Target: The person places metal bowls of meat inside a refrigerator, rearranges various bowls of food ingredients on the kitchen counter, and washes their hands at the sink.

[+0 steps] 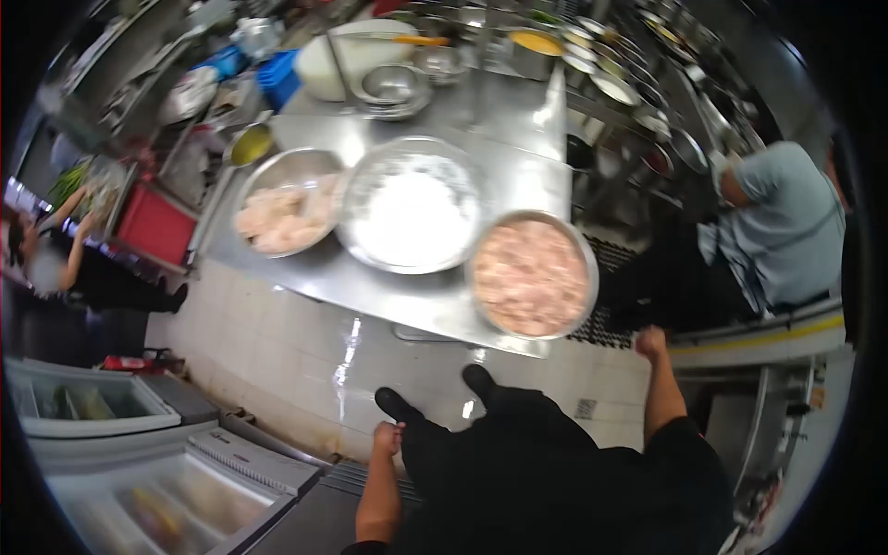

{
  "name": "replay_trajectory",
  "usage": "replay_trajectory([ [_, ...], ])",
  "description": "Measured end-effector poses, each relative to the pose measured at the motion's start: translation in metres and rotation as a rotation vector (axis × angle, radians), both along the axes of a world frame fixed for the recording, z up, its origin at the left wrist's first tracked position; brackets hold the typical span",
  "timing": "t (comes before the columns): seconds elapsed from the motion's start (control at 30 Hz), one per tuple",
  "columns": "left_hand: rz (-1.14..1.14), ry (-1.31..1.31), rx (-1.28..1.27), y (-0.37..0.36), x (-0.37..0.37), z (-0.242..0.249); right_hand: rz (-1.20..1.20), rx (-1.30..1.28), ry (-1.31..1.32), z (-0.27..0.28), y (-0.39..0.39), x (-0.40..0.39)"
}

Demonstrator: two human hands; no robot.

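My left hand (388,437) hangs at my side by my left leg, its fingers curled shut with nothing visible in them. Out to the other side, my right hand (650,342) is also curled into a loose fist, just past the table's corner. Neither hand touches the steel table (370,289) in front of me. Three metal bowls stand along its near side: pale raw meat pieces (277,217) at the left, white powder (412,213) in the middle, and pinkish raw meat (532,277) at the right, the bowl nearest my right hand.
A co-worker in a grey shirt (786,222) bends at the right near pans (615,88). Another person (92,264) stands far left. Smaller metal bowls (395,88) and a large white tub (347,55) sit at the table's back. Glass-topped freezers (185,490) line the lower left.
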State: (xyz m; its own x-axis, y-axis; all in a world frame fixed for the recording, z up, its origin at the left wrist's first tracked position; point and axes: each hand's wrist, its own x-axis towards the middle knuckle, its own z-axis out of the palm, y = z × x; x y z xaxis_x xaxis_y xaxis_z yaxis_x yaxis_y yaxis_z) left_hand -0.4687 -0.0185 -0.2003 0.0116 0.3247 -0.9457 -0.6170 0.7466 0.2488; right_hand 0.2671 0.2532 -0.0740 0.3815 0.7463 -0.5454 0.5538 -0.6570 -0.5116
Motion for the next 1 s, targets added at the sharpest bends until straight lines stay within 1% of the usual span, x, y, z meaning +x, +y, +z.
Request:
replay_trajectory([
  [0.03,-0.007,0.163,-0.034,0.015,0.002,0.020,0.348,-0.311,-0.158,-0.016,-0.006,-0.006],
  [0.07,0.025,0.150,-0.033,0.009,-0.027,0.014,0.335,-0.576,-0.161,0.040,-0.020,-0.078],
  [0.1,-0.491,0.383,0.187,-0.004,-0.058,-0.009,0.197,-0.609,0.007,0.025,-0.042,-0.099],
  [0.13,-1.001,0.612,0.420,-0.012,-0.066,-0.025,0.040,-0.643,0.165,0.003,-0.063,-0.113],
  [0.17,-0.589,0.450,0.193,-0.003,-0.071,-0.001,-0.119,-0.681,0.300,-0.020,-0.084,-0.126],
  [0.2,-0.190,0.290,-0.020,0.017,-0.087,0.043,0.106,-0.772,0.228,-0.050,-0.100,-0.149],
  [0.23,-0.111,0.330,0.049,0.017,-0.105,0.058,-0.159,-0.789,0.332,-0.048,-0.113,-0.197],
  [0.27,-0.113,0.342,0.058,0.019,-0.129,0.062,-0.115,-0.860,0.257,-0.054,-0.124,-0.245],
  [0.3,-0.238,0.277,0.021,0.013,-0.154,0.064,-0.050,-0.765,0.324,-0.043,-0.137,-0.287],
  [0.33,-0.369,0.206,-0.020,0.003,-0.176,0.058,0.383,-0.637,0.237,-0.081,-0.144,-0.302],
  [0.37,-0.654,0.166,0.120,-0.023,-0.210,0.004,1.028,-0.732,-0.073,-0.077,-0.135,-0.343],
  [0.4,-0.681,0.154,0.120,-0.024,-0.231,0.014,1.662,-0.660,-0.410,-0.076,-0.125,-0.383],
  [0.43,-0.665,0.198,0.044,-0.015,-0.251,0.037,1.636,-0.599,-0.344,-0.103,-0.128,-0.399],
  [0.47,-0.644,0.250,-0.031,-0.009,-0.269,0.061,1.340,-0.524,0.013,-0.176,-0.137,-0.377],
  [0.5,-0.523,0.345,0.084,0.003,-0.314,0.081,1.464,-0.300,-0.222,-0.163,-0.131,-0.452],
  [0.53,-0.381,0.430,0.195,-0.003,-0.329,0.095,1.572,-0.075,-0.471,-0.134,-0.117,-0.508],
  [0.57,-0.425,0.421,0.093,0.017,-0.343,0.141,1.802,-0.136,-0.473,-0.117,-0.101,-0.549],
  [0.6,-0.444,0.445,0.095,0.020,-0.373,0.145,1.810,-0.336,-0.407,-0.126,-0.088,-0.582],
  [0.67,-0.377,0.377,0.292,0.021,-0.405,0.131,1.932,-0.020,-0.251,-0.106,-0.074,-0.625],
  [0.7,-0.388,0.361,0.300,0.018,-0.422,0.124,1.520,-0.449,0.013,-0.113,-0.068,-0.647],
  [0.73,-0.265,0.349,0.246,0.014,-0.446,0.115,0.997,-0.710,0.163,-0.122,-0.062,-0.669],
  [0.77,-0.135,0.335,0.184,0.018,-0.465,0.112,0.861,-0.752,0.169,-0.126,-0.054,-0.691],
  [0.8,-0.137,0.322,0.166,0.014,-0.481,0.112,0.725,-0.808,0.178,-0.128,-0.057,-0.711],
  [0.83,-0.121,0.361,0.089,0.013,-0.496,0.116,0.718,-0.827,0.174,-0.133,-0.048,-0.732],
  [0.87,-0.108,0.399,0.006,0.012,-0.509,0.120,1.250,-0.766,0.009,-0.139,-0.038,-0.752],
  [0.9,-0.091,0.481,0.026,0.000,-0.521,0.123,1.778,-0.664,-0.149,-0.144,-0.038,-0.767],
  [0.93,-0.103,0.478,-0.006,-0.012,-0.539,0.127,1.855,-0.581,-0.048,-0.145,-0.033,-0.784],
  [0.97,-0.153,0.452,-0.093,-0.025,-0.564,0.121,1.217,-0.813,0.153,-0.157,-0.041,-0.799],
  [1.0,-0.193,0.427,-0.174,-0.034,-0.589,0.122,0.743,-0.981,0.225,-0.146,-0.038,-0.824],
])
